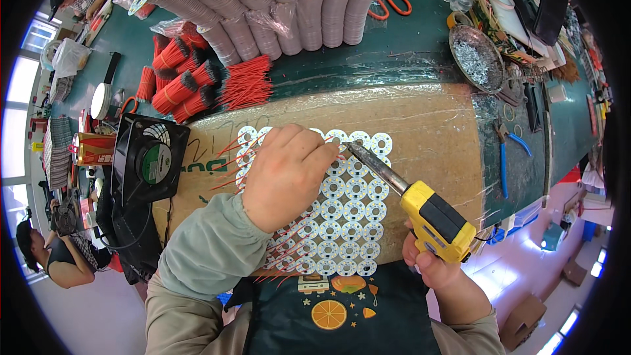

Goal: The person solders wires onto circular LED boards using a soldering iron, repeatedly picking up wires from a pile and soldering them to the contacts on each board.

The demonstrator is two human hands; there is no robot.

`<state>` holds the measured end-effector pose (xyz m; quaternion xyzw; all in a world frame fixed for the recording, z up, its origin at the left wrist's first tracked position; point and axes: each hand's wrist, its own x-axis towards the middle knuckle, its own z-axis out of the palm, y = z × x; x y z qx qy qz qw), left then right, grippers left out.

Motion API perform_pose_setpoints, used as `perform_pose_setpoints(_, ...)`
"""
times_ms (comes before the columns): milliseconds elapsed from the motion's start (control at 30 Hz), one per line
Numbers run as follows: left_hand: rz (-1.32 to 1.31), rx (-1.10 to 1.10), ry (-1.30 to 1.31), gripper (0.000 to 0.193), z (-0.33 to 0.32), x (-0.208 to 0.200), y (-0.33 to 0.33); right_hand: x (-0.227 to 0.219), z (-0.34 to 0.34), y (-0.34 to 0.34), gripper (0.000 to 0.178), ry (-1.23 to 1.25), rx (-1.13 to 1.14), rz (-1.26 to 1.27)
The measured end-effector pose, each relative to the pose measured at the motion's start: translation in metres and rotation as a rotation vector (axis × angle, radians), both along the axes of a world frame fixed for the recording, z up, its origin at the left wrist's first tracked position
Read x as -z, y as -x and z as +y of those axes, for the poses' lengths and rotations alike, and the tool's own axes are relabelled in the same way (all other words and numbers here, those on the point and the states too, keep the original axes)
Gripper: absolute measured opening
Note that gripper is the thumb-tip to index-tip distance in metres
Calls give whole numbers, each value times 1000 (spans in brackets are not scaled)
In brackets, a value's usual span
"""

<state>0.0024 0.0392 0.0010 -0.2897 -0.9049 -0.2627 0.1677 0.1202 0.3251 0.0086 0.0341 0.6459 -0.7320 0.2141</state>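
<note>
Green table under board, pale floor; right fingers around soldering gun, left fingers: hold unclear.

View: head fisheye | Mount: on my head, left of pair | Facing: down over my left hand, right hand and worktop | Range: near, wide

Left hand curled, right hand gripping

Circuit boards lie on cardboard, right of the fan, pliers farther right.
</note>
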Motion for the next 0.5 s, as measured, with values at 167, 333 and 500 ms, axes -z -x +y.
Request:
perform_pose_setpoints(167, -6, 1, 11, 21, 0, 0, 0, 2, 1, 1, 73, -27, -12, -19)
perform_pose_setpoints(333, -12, 2, 11, 20, 0, -3, 0, 1, -4, 1, 73, -14, 7, -30)
perform_pose_setpoints(500, -15, 5, 5, 20, 0, -2, 1, 4, -7, -1, 73, -18, 44, 82)
